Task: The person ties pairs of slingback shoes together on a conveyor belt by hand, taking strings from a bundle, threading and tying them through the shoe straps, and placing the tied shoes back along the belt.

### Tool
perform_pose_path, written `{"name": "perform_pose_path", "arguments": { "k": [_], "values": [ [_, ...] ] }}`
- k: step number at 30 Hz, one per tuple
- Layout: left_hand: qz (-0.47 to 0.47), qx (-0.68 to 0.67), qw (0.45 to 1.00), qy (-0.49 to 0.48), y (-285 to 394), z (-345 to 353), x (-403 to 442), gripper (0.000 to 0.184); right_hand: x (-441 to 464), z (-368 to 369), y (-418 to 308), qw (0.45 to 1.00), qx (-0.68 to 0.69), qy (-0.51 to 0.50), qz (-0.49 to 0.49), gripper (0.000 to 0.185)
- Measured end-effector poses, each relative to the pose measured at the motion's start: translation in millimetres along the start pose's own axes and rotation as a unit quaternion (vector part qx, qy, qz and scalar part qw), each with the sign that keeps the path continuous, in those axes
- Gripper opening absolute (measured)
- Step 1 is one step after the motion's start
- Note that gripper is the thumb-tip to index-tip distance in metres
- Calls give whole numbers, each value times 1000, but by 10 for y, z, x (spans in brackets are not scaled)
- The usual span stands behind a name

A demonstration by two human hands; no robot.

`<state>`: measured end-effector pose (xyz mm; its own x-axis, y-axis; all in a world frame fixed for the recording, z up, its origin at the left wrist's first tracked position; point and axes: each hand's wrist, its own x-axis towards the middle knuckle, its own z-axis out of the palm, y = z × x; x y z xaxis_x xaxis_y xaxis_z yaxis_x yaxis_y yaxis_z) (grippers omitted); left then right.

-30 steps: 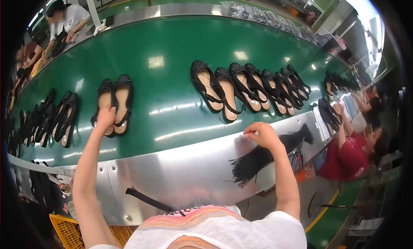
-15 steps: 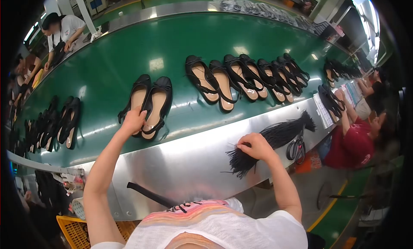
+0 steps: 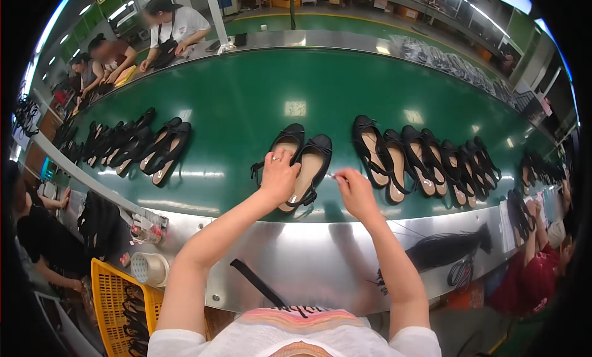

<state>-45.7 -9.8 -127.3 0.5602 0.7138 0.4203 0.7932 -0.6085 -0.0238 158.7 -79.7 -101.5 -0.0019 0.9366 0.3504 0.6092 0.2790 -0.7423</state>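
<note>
A pair of black slingback flats with beige insoles stands on the green conveyor belt in front of me. My left hand [image 3: 280, 175] is closed over the left flat [image 3: 290, 137], its fingers reaching inside onto the insole. Beside it lies the right flat [image 3: 313, 166], with a small bow on its toe. My right hand [image 3: 356, 190] is just right of this pair, thumb and finger pinched on a thin black cord that is barely visible. On the metal ledge lies a bundle of black cords [image 3: 447, 247], partly behind my right forearm.
More black flats [image 3: 425, 160] stand in a row to the right, others [image 3: 166, 150] to the left. Scissors [image 3: 460, 272] lie near the cords. A tape roll [image 3: 150, 269] and a yellow crate [image 3: 111, 307] are at lower left. Co-workers [image 3: 179, 30] work around the belt.
My right hand has moved from the cord bundle up and leftward to beside the pair. My left hand has shifted forward into the left flat. The view has turned left.
</note>
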Motion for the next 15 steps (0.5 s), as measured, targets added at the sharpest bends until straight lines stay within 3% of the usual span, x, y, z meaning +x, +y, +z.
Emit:
{"name": "perform_pose_path", "arguments": {
  "k": [2, 5, 7, 9, 11, 13, 15],
  "values": [
    [-41, 55, 997, -34, 8, 111, 60, 34, 359, 323, 82, 999, -15, 36, -27, 10],
    [-90, 36, 994, -53, 22, 130, 145, 37, 658, 725, 305, 997, -38, 57, -28, 12],
    [-68, -31, 997, 38, 53, 163, 106, 36, 687, 875, 424, 993, -111, 25, 31, 13],
    [-47, -38, 997, 37, 34, 197, 68, 33, 669, 979, 560, 991, -123, 34, 32, 13],
    [-115, -4, 993, -14, 63, 290, 31, 29, 623, 958, 499, 986, -151, 46, 54, 12],
    [-128, -9, 992, 4, 136, 394, 53, 25, 627, 958, 521, 986, -154, 39, 57, 12],
    [-204, -30, 979, 0, 220, 486, 102, 25, 665, 946, 531, 985, -159, 37, 57, 11]
  ]
}}
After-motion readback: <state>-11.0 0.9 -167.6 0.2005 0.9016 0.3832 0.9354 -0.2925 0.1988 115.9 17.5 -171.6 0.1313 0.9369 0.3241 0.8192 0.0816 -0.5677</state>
